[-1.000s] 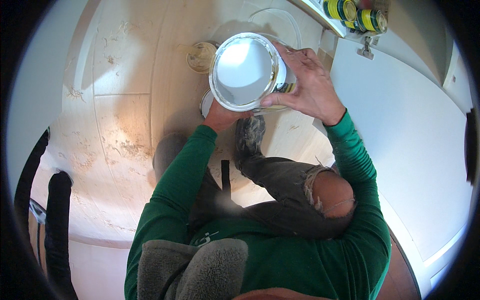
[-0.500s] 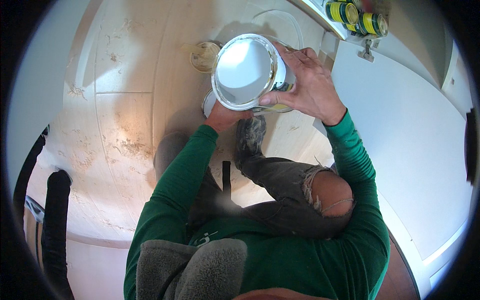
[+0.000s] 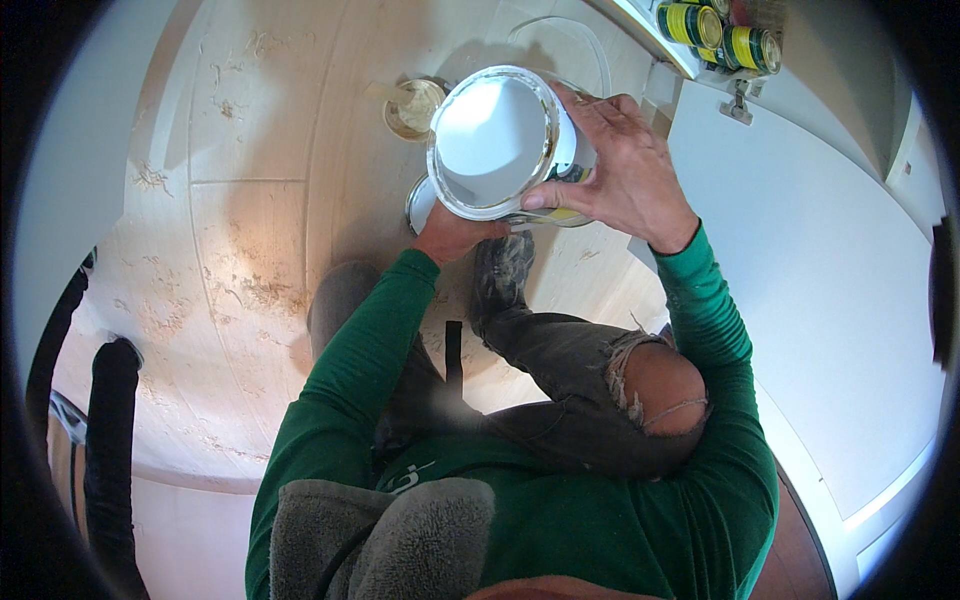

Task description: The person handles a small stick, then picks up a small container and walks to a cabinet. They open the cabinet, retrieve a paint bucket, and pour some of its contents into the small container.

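Note:
Between my hands is a metal paint can (image 3: 490, 140), its open top facing up toward me, with white paint inside and smears around the rim. My right hand (image 3: 630, 165) grips its right side, thumb near the rim and fingers spread along the far wall. Low on its near left side, my left hand (image 3: 455, 237) supports the can; most of those fingers are hidden behind it. A round white thing with a rim (image 3: 420, 205), partly covered by the can and my left hand, shows just beyond my left wrist. Past the can stands a small tub (image 3: 413, 110) of beige paste.
Several yellow-and-green cans (image 3: 690, 25) lie at the far right on a ledge. A white door panel (image 3: 800, 270) with a hinge (image 3: 737, 105) is on my right. Shavings (image 3: 260, 290) litter the pale floor at left, near a black padded bar (image 3: 112, 440).
Hands and paint can have shifted very slightly to the right in view, along with the floor things. My grip looks the same.

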Demonstrator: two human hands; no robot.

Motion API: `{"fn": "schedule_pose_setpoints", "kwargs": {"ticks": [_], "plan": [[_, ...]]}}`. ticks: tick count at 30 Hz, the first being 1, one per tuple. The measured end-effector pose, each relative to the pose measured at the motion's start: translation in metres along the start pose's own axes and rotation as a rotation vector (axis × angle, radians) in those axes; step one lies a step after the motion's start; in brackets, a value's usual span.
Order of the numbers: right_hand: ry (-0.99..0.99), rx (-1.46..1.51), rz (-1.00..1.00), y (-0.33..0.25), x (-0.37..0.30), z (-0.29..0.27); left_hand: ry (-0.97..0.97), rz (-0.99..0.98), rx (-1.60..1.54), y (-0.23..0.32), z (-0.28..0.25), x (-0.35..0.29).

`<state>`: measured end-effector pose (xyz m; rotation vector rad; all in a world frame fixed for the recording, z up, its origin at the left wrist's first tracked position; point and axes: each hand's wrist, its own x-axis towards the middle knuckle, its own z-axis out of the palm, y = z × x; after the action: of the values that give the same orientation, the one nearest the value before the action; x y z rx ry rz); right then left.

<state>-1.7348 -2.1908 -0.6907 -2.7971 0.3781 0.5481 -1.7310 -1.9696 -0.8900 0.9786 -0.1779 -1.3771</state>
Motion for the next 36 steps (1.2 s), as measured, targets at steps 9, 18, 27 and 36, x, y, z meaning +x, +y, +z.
{"fn": "schedule_pose_setpoints", "kwargs": {"ticks": [9, 18, 27, 36], "plan": [[-0.019, 0.015, 0.023, -0.002, 0.001, -0.002, -0.010, 0.008, -0.066, -0.001, 0.000, 0.000], [-0.005, 0.011, 0.015, -0.002, -0.002, -0.001, -0.017, 0.002, -0.009, 0.003, 0.000, 0.000], [0.016, -0.004, -0.028, 0.000, -0.001, 0.001, 0.001, -0.014, 0.007, 0.007, -0.001, -0.003], [0.011, 0.047, -0.007, -0.004, 0.000, -0.003, 0.027, -0.048, -0.008, 0.012, -0.001, -0.005]]}}
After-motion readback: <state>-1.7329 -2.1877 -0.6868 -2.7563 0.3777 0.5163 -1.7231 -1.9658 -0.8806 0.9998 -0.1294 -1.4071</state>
